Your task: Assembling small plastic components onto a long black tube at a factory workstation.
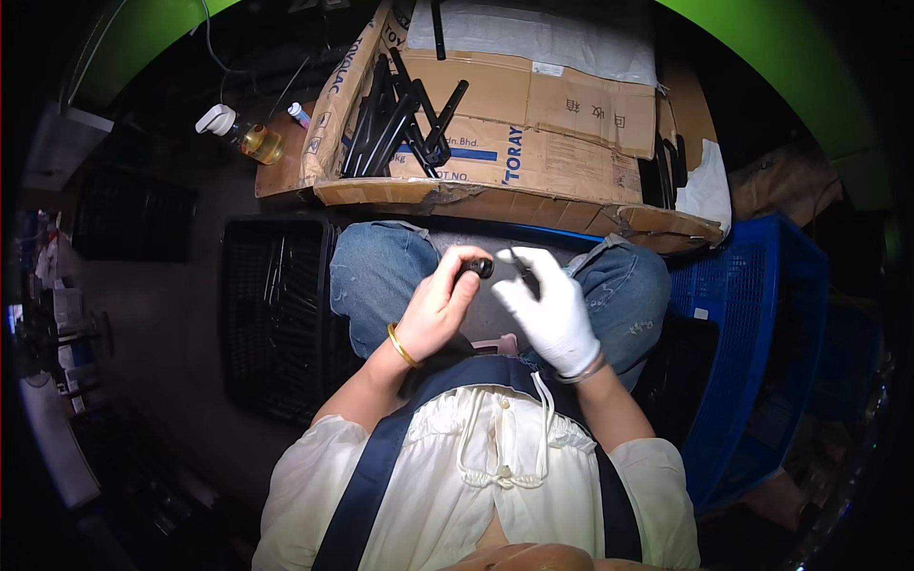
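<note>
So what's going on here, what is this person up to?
A person sits with knees apart and works over their lap. The bare left hand grips a short black tube, its open end turned toward the gloved right hand, which pinches a thin dark tool close to that end. In front of the knees a cardboard box holds more black tubes. A black crate stands at the person's left and a blue crate at the right.

cardboard box (pixel 533 114) ahead of knees | rods (pixel 400 119) in box | crate (pixel 271 314) left | basket (pixel 752 333) right
</note>
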Demonstrator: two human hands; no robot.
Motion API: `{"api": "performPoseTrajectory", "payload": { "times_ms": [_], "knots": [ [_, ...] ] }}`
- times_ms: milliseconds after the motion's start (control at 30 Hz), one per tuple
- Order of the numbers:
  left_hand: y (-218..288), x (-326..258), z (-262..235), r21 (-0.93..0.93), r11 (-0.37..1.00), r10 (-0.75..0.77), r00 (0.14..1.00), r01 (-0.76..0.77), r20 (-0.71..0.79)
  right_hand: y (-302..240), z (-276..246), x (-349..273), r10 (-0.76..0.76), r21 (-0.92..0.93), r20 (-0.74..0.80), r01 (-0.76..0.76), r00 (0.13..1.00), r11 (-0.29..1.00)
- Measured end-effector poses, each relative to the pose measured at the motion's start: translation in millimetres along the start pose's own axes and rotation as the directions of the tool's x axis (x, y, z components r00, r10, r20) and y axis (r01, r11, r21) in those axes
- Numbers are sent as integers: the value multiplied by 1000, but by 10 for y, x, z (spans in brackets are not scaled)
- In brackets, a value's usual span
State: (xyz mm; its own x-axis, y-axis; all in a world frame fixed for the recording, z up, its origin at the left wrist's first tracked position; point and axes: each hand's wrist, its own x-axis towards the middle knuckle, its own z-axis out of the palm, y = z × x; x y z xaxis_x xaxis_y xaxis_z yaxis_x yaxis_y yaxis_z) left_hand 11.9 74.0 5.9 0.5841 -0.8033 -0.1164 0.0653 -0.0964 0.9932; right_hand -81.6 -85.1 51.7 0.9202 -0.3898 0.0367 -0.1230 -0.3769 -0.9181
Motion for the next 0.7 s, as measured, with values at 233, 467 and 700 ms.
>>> {"api": "performPoseTrajectory", "payload": {
  "times_ms": [233, 467, 700],
  "knots": [
    [207, 136, 45, -200, 975, 94, 995, -99, -38, -28, 66, 122, -157, 189, -34, 161, 987, 969],
    [121, 68, -71, -610, 782, -89, 992, 127, 93, -203, 9, 78, -182, 155, 148, 159, 972, 975],
    [-183, 75, -52, -335, 889, 273, 949, -312, -160, -264, 149, -142, -38, 82, 66, 32, 997, 996]
  ]
}}
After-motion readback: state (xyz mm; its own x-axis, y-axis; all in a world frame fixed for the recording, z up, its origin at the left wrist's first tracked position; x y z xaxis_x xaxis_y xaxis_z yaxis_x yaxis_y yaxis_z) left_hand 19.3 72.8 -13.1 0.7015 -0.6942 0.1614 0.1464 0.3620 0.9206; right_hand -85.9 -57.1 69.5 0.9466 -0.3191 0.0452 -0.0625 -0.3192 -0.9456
